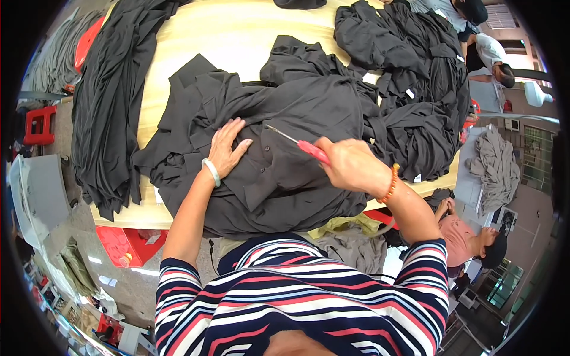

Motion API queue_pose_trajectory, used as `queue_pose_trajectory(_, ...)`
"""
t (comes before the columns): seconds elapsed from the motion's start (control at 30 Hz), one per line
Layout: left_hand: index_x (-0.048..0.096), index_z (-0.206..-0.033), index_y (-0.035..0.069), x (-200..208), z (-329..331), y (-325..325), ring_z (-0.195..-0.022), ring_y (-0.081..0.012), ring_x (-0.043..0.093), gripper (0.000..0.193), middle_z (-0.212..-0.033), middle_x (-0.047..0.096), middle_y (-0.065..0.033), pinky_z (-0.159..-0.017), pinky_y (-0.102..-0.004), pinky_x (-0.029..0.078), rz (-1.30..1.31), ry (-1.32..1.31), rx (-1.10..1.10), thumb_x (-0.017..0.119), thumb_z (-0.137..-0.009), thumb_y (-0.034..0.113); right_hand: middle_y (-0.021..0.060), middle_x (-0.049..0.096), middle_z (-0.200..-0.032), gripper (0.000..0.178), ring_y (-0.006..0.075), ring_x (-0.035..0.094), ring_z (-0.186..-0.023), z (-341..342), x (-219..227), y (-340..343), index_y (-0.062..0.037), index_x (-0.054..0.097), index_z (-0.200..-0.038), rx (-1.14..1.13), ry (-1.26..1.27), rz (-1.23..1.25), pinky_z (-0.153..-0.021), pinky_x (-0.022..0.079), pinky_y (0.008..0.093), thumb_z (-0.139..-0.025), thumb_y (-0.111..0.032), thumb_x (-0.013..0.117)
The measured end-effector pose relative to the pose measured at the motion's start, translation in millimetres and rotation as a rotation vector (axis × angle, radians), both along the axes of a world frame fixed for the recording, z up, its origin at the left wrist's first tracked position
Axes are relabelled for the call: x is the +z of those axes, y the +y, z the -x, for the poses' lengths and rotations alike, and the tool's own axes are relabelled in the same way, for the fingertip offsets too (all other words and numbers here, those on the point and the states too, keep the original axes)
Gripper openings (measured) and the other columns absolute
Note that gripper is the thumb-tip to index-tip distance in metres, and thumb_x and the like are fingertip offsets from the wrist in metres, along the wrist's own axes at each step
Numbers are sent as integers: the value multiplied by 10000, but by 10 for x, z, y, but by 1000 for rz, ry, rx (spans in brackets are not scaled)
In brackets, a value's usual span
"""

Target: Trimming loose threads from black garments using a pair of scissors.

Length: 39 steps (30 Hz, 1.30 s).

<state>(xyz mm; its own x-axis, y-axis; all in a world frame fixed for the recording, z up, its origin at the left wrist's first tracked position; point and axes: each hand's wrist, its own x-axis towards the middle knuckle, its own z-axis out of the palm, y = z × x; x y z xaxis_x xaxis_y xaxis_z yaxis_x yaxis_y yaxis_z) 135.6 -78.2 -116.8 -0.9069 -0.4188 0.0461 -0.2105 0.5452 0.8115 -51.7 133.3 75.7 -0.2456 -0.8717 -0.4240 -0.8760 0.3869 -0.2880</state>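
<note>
My right hand [350, 163] hides most of the red-handled scissors [297, 143]; I cannot tell whether their thin blades are parted.

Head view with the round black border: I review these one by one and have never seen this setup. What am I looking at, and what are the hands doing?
This is one picture from a wide fisheye camera worn on a person's head, looking down, so the edges bend and the corners go black. There is no machine: the striped sleeves at the bottom are the wearer's own arms. The left hand, with a pale bangle, lies flat on a dark garment spread on a light wooden table. The right hand, with an orange bead bracelet, grips a red-handled tool with a thin metal tip pointing at the cloth. More dark garments are piled around. Other people sit at the right edge.
</note>
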Motion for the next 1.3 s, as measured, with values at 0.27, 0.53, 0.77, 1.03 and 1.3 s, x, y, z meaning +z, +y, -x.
queue_pose_trajectory(0.27, 490, -1259, 41, 576, -195, 550, -1409, -354, 258, 503, -1503, 310, -174, -1145, -526, 150, 192, -105, -256, 658, -820, 220, 189, 594, -594, 261, 378, 629, -591, -330, 456, 387, -17, 537, -1054, 11, -311, -61, -537, 487, 468, -843, -158, 598)
queue_pose_trajectory(0.53, 639, -1084, 45, 670, -518, 480, -1366, -338, 358, 284, -1369, 504, -156, -1150, -492, 126, -388, 7, -282, 450, -966, 221, 176, 613, -630, 264, 379, 634, -610, -392, 452, 657, -51, 550, -1075, 16, -410, -82, -554, 490, 470, -850, -180, 598)
queue_pose_trajectory(0.77, 576, -1270, 66, 1261, -293, 518, -1343, -339, 375, 566, -1389, 477, -142, -1114, -471, 250, -245, 88, -36, 692, -833, 406, 188, 629, -689, 276, 392, 631, -673, -373, 277, 982, -62, 566, -1105, -51, -367, -134, -616, 496, 460, -864, -192, 603)
queue_pose_trajectory(1.03, 616, -908, 56, 871, -456, 764, -1257, -363, 455, 192, -1223, 564, -131, -1077, -553, 270, 141, 10, -18, 704, -739, 71, 203, 630, -720, 259, 401, 630, -720, -293, 286, 1232, -59, 562, -1083, -210, -340, -78, -650, 495, 470, -864, -190, 608)
queue_pose_trajectory(1.3, 667, -962, 108, 40, -277, -534, -1257, -324, 440, 207, -1219, 582, -121, -1036, -524, 302, 440, -508, 347, 691, -790, 221, 203, 652, -765, 237, 401, 645, -764, -318, 271, 1309, -74, 567, -1082, -219, -367, -23, -685, 503, 478, -885, -204, 590)
